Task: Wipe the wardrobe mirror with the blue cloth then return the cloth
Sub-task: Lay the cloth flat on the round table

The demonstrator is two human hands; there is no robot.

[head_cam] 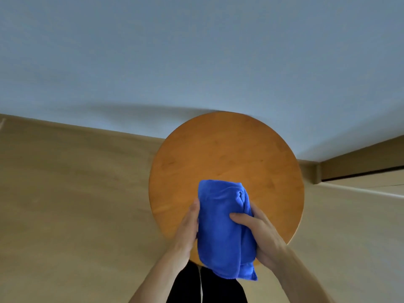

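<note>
The left hand (189, 226) and right hand (261, 236) grip the folded blue cloth (220, 215) above the round wooden table (218, 154); the right thumb lies on top, the other fingers are hidden beneath.

Blue cloth (220, 226), folded into a long bundle, between left hand (188, 228) and right hand (260, 235), over round wooden table (218, 149).
</note>
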